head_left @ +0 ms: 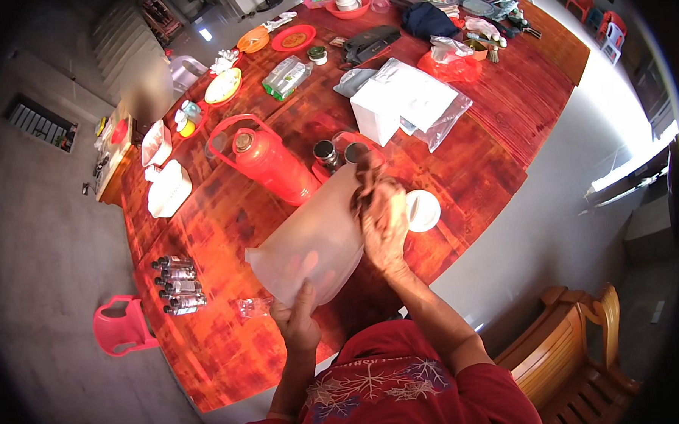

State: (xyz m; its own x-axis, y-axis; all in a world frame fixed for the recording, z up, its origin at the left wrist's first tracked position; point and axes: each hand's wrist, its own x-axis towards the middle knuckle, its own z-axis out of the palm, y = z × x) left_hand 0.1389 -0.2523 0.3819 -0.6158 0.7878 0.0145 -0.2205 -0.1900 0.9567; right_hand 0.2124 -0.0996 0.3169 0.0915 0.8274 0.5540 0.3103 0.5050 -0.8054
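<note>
A frosted, see-through plastic sheet or bag (310, 240) is held up in front of me, over the near part of the table. My left hand (299, 320) pinches its lower edge. The thumb lies on the near side, and the fingers show dimly through the plastic. At the upper right edge of the plastic, my right hand (385, 221) is closed around a dark brown, bunched, cloth-like thing (365, 184), blurred and partly covered by the fingers. Whether this thing is in front of the plastic or inside it, I cannot tell. A white round lid or roll (423, 210) lies just right of my right hand.
On the reddish wooden table (223, 323) stand a red thermos (269, 162), dark-lidded jars (327, 153), a white box (403, 99) and several small bottles (180, 285). Bowls, bags and clothes crowd the far side. A wooden chair (565, 346) stands at right, a pink stool (122, 326) at left.
</note>
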